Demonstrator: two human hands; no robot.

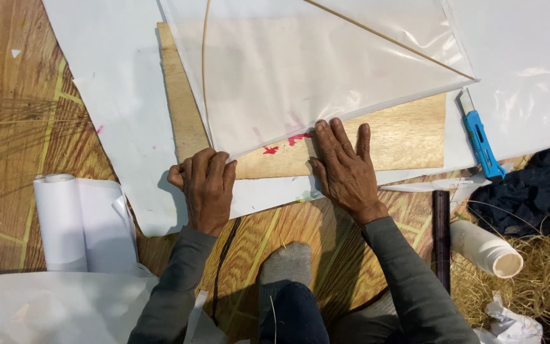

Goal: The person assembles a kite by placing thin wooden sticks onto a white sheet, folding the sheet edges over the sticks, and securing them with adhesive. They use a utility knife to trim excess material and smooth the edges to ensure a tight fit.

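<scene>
A thin white sheet [300,70] stretched over two slender sticks lies on a plywood board [402,137]. One stick [205,57] curves down the left side, the other [389,39] runs diagonally to the right corner. My left hand [206,188] is curled, pinching the sheet's lower corner at the board's near edge. My right hand [345,167] lies flat with fingers spread, pressing the sheet's lower edge onto the board beside pink marks [284,143].
A blue utility knife [479,137] lies right of the board. A paper roll [65,220] sits at left, a white tube [485,247] and dark ruler [441,236] at right, dark cloth [529,194] and straw [536,280] beyond. My socked foot [288,264] rests on the wood-patterned floor.
</scene>
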